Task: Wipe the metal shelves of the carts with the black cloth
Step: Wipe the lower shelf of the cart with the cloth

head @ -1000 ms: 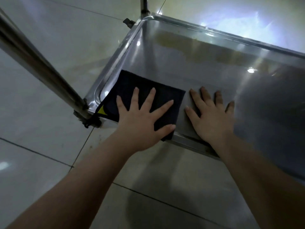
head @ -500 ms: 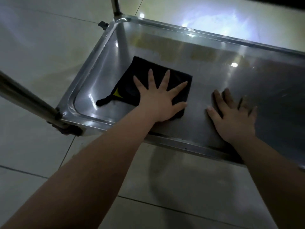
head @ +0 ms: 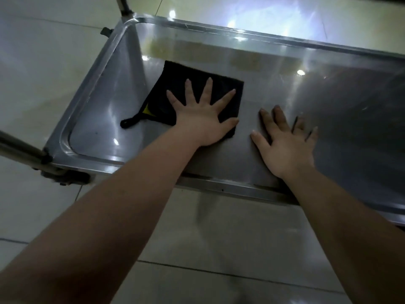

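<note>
A low metal cart shelf (head: 285, 69) with a raised rim lies below me. On its left half lies the black cloth (head: 175, 82), folded square, with a yellow tag and a small loop at its near-left corner. My left hand (head: 203, 115) presses flat on the cloth with fingers spread. My right hand (head: 287, 141) rests flat on the bare metal just right of the cloth, fingers straight.
A metal cart post (head: 19, 148) rises at the shelf's near-left corner, another post (head: 123, 6) at the far-left corner. Pale tiled floor (head: 39, 73) surrounds the cart. The shelf's right side (head: 377, 110) lies in shadow.
My left hand has pushed the cloth away from the near-left corner toward the shelf's middle. My right hand stays flat on the metal beside it.
</note>
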